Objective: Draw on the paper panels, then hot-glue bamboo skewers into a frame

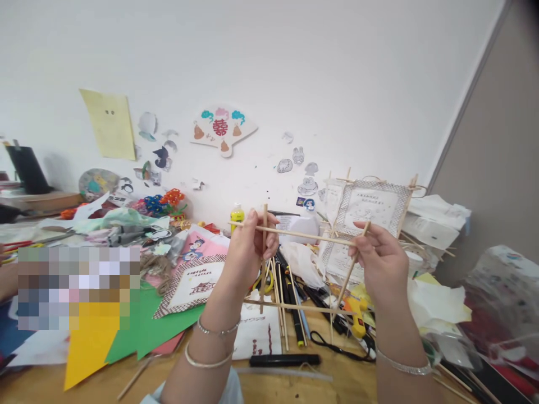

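Note:
Between my hands hangs a four-sided frame of thin wooden sticks (pixel 309 236), with stick ends jutting past the corners. My left hand (pixel 256 238) is closed around its upper left corner, where an upright stick crosses the top one. At the upper right corner, my right hand (pixel 377 255) pinches the crossing with thumb and fingers. The bottom stick (pixel 298 307) sits above the cluttered tabletop. Behind and below lie loose wooden sticks (pixel 278 303), black markers (pixel 292 303) and a yellow glue gun (pixel 357 317).
A stick-framed paper lantern (pixel 370 205) stands at the back right. Left are a patterned paper panel (pixel 185 289), green paper (pixel 155 325) and yellow paper (pixel 92 342). A black marker (pixel 285 360) lies near the front. Another person's arm (pixel 12 275) shows at far left.

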The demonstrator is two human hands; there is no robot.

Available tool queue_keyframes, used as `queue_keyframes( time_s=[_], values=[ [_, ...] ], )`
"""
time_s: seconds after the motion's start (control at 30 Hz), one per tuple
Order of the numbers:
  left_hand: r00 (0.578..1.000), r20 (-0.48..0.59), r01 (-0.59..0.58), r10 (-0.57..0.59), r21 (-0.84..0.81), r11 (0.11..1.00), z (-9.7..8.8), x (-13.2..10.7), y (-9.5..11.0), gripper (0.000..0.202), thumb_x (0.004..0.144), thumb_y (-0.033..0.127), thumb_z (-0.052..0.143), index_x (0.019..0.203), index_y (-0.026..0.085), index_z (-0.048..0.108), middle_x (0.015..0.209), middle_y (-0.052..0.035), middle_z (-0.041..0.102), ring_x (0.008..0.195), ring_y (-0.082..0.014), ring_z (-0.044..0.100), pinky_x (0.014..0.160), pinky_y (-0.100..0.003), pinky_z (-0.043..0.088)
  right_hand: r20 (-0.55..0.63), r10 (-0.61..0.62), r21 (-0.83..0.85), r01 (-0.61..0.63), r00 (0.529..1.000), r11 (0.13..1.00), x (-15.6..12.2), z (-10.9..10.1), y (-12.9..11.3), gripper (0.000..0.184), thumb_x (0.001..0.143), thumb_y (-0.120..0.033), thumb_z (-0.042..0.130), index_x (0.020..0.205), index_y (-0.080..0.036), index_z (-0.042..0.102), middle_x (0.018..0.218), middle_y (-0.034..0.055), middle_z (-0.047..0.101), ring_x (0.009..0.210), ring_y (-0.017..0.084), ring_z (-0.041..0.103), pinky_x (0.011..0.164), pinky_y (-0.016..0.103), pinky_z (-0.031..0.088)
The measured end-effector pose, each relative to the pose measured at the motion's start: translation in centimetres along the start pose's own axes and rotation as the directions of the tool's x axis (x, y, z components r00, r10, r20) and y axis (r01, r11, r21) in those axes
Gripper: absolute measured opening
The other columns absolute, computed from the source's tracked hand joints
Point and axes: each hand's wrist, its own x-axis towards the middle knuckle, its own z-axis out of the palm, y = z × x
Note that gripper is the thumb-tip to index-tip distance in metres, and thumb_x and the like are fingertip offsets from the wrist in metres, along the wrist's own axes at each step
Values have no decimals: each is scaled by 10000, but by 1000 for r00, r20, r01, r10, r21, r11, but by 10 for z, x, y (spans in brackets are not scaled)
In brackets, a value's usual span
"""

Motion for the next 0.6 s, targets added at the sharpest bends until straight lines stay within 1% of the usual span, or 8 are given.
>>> queue_keyframes(
  time_s=[0.1,0.23,0.3,0.4,0.47,0.53,0.6],
  values=[
    [1000,6,-15,15,2,1000,-1,0,-1,324,832,463,542,749,152,576,456,58,416,346,-36,351,339,-155,242,-68,-4,53,8,998,999,-1,4,4,300,766,-394,653,978,-182,627,552,-16,578,476,110,516,405,210,359],
    [1000,-15,-6,6,20,1000,0,0,-2,295,839,428,545,743,150,567,454,69,411,336,-23,343,352,-140,265,-112,25,84,-15,993,996,-2,11,6,295,793,-430,607,946,-177,603,585,-6,610,493,118,547,415,208,362],
    [999,-36,1,0,26,1000,0,1,-3,288,832,419,558,731,149,566,451,71,414,333,-17,342,351,-131,269,-88,22,105,-13,996,994,-1,13,5,283,806,-432,588,935,-180,600,575,-16,603,482,107,536,416,200,359],
    [998,-64,7,-5,29,1000,0,2,-3,284,817,411,581,711,148,566,450,67,421,335,-16,348,338,-118,255,24,9,94,-11,1000,995,2,10,1,281,803,-426,584,956,-192,611,583,-26,589,483,93,512,423,196,364],
    [997,-78,14,-12,23,1000,1,3,-4,278,810,406,591,706,149,569,450,65,421,335,-17,346,333,-116,251,90,8,61,-14,996,998,3,6,-2,289,776,-408,614,982,-205,614,617,-28,586,518,95,518,442,199,382],
    [996,-89,20,-19,13,1000,2,4,-5,266,801,402,602,717,150,584,451,66,414,335,-18,343,329,-118,248,105,16,37,-20,994,999,4,3,-4,282,762,-377,633,993,-215,615,651,-30,581,564,98,528,478,203,409],
    [996,-90,28,-27,5,1000,2,4,-5,278,794,420,601,744,147,610,453,63,412,335,-23,344,326,-129,253,87,23,35,-27,996,999,4,1,-4,263,765,-355,632,989,-218,616,671,-30,580,593,97,534,512,206,428]
  ],
)
